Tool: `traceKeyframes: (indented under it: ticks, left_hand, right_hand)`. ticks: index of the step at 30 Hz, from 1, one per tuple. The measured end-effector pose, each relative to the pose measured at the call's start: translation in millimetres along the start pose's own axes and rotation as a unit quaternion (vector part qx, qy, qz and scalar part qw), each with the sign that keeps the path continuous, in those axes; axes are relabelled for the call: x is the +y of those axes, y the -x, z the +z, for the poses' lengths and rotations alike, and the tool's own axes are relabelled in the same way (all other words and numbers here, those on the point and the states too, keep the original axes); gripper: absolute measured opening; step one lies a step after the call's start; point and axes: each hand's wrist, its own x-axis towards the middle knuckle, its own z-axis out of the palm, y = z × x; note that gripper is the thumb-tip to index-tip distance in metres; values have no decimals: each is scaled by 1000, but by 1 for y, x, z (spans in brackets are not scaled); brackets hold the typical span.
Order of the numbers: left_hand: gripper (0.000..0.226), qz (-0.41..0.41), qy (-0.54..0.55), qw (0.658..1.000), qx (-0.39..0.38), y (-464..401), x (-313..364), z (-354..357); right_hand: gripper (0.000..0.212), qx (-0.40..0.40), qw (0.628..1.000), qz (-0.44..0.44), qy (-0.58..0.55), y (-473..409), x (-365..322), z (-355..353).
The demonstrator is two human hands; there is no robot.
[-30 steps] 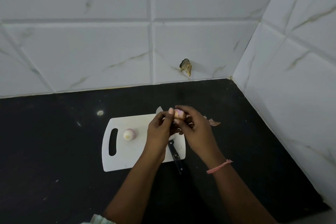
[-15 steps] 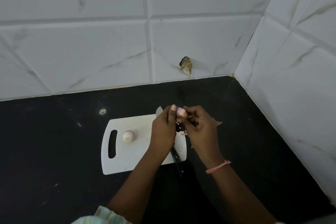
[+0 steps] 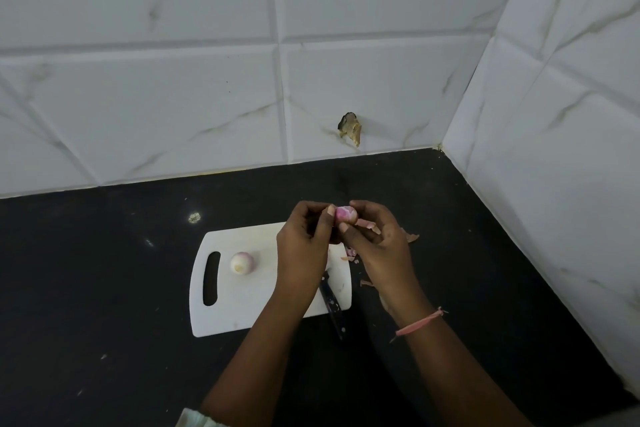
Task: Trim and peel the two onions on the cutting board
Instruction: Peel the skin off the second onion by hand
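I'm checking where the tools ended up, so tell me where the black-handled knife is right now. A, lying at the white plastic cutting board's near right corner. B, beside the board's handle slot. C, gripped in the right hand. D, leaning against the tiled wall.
A: the black-handled knife lies untouched across the white plastic cutting board's near right corner, below both hands.

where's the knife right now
The knife lies at the cutting board's right near corner, under the left hand, its dark handle sticking off the board's near edge onto the black counter.
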Motion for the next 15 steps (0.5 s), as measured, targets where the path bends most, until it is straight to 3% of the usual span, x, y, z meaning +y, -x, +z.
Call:
traceKeyframes:
  ticks: [15]
  left_hand:
    - [14,60,-94,994,-13,2,8,-7]
  right_hand:
    - [29,49,999,-3,11,4,-1,5]
